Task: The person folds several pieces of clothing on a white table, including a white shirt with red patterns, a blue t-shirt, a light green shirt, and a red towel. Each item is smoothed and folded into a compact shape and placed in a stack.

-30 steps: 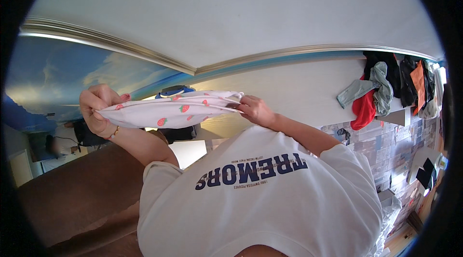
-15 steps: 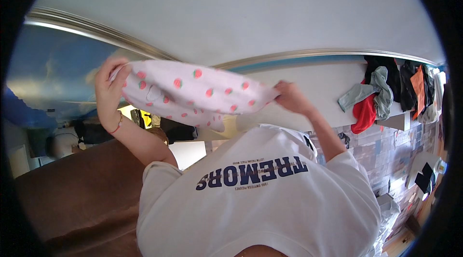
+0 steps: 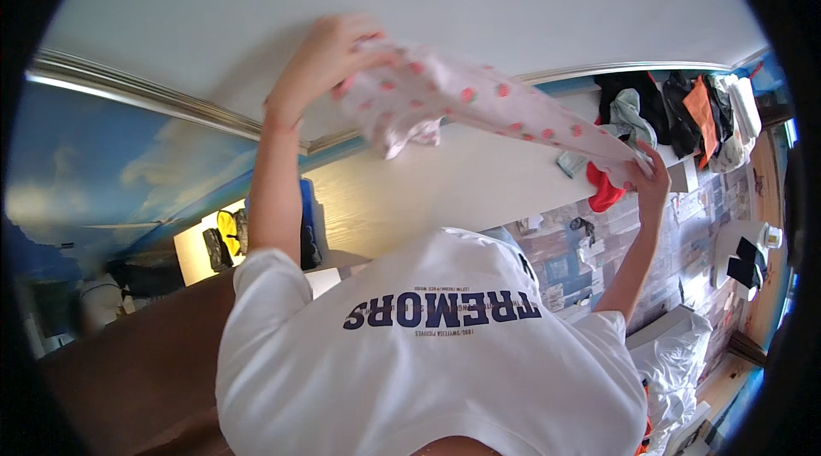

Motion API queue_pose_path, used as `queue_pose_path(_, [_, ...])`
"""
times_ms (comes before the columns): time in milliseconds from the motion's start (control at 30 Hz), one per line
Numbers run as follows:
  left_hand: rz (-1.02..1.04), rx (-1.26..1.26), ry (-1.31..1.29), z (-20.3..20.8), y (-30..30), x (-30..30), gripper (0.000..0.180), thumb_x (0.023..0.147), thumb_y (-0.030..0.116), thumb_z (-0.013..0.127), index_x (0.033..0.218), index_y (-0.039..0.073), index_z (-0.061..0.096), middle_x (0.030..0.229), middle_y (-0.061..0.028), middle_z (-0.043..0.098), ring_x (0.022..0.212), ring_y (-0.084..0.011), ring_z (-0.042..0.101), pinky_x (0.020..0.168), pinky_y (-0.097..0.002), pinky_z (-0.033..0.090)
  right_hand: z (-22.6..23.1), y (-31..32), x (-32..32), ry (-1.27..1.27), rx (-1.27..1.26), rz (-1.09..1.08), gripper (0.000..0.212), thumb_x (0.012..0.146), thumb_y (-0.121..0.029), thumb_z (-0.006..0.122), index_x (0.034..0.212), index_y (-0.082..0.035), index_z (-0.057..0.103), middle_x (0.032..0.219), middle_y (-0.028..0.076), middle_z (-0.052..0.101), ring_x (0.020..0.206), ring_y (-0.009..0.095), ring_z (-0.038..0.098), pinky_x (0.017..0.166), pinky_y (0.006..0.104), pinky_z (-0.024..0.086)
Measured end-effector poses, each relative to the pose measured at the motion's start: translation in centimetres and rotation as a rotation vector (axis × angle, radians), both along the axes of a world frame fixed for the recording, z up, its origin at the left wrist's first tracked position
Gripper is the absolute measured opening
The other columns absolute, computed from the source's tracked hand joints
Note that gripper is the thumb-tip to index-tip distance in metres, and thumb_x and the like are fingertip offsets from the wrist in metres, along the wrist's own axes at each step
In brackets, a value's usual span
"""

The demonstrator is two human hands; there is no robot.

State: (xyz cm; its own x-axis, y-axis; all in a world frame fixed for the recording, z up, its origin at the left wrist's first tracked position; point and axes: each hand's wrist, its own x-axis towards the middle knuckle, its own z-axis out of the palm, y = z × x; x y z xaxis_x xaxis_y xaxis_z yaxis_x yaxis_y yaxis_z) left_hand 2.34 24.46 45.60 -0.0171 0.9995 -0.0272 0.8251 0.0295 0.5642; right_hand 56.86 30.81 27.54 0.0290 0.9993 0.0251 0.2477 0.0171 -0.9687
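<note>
A pale pink cloth (image 3: 513, 109) printed with red strawberries is stretched between my two hands in the air, running from upper left down to the right. My left hand (image 3: 333, 58), raised high, has its fingers closed on one end. A crumpled flap of the cloth hangs below that hand. The other end is pinched in my right hand (image 3: 652, 182), which is lower and farther to the right. The cloth is slightly blurred, and I cannot tell what kind of garment it is.
Beyond the cloth lies a long pale tabletop (image 3: 410, 191). At its right end are a red cloth (image 3: 605, 191), a grey-green garment (image 3: 631, 118), an orange one (image 3: 699, 118) and several dark ones. Yellow-and-black items (image 3: 227, 233) sit at its left, near a brown surface (image 3: 128, 370).
Both hands have moved: the left one up and to the right, the right one far out to the right. The cloth now slants down to the right and is pulled longer and narrower.
</note>
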Motion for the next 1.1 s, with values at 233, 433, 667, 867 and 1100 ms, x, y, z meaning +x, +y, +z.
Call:
queue_pose_path(233, [-0.494, 0.708, 0.211, -1.1, 10.0, 6.9, 0.048, 0.099, 0.019, 0.072, 0.142, 0.017, 0.049, 0.107, -0.0093, 0.072, 0.093, -0.0274, 0.07, 0.076, -0.0358, 0.058, -0.7, -3.2, 15.9, 0.016, 0.225, -0.305, 0.028, 0.09, -0.015, 0.081, 0.113, -0.002, 0.074, 0.102, 0.004, 0.071, 0.087, 0.012, 0.066, 0.061, 0.0258, 0.053])
queue_pose_path(433, [-0.526, 0.819, -0.051, -5.8, 7.0, 6.9, 0.019, 0.088, 0.022, 0.08, 0.101, 0.014, 0.069, 0.108, -0.0049, 0.074, 0.072, -0.017, 0.069, 0.062, -0.0286, 0.055, 0.9, -11.7, 18.6, 0.122, -0.079, -0.1, 0.022, 0.079, -0.007, 0.081, 0.099, -0.004, 0.072, 0.095, 0.001, 0.068, 0.083, 0.011, 0.063, 0.061, 0.0265, 0.05])
queue_pose_path(667, [-0.881, 0.657, 0.468, -26.4, -3.9, -0.1, 0.009, 0.092, 0.019, 0.068, 0.092, 0.013, 0.062, 0.139, -0.0208, 0.064, 0.126, -0.0363, 0.064, 0.085, -0.0418, 0.06, -6.4, -13.1, 6.8, -0.373, -0.591, 0.613, 0.019, 0.079, -0.011, 0.082, 0.086, 0.0, 0.07, 0.078, -0.001, 0.063, 0.077, 0.008, 0.057, 0.068, 0.0307, 0.047])
queue_pose_path(867, [-0.798, 0.122, 0.563, -40.8, -13.4, -6.1, 0.044, 0.081, 0.033, 0.081, 0.115, 0.009, 0.064, 0.136, -0.0156, 0.056, 0.151, -0.037, 0.037, 0.122, -0.0531, 0.038, -13.0, -13.8, -7.3, -0.36, -0.729, 1.012, 0.029, 0.086, -0.021, 0.084, 0.099, 0.001, 0.07, 0.077, 0.003, 0.066, 0.072, 0.009, 0.059, 0.063, 0.0299, 0.05])
queue_pose_path(1100, [-0.51, -0.088, 0.0, -41.6, -18.2, 5.8, 0.096, 0.072, 0.037, 0.09, 0.151, 0.006, 0.045, 0.164, -0.0122, 0.036, 0.153, -0.0309, 0.033, 0.123, -0.0498, 0.031, -9.9, -10.4, -12.8, -0.443, -0.668, 1.276, 0.031, 0.086, -0.025, 0.084, 0.103, -0.001, 0.074, 0.079, 0.007, 0.071, 0.068, 0.013, 0.066, 0.062, 0.0314, 0.055])
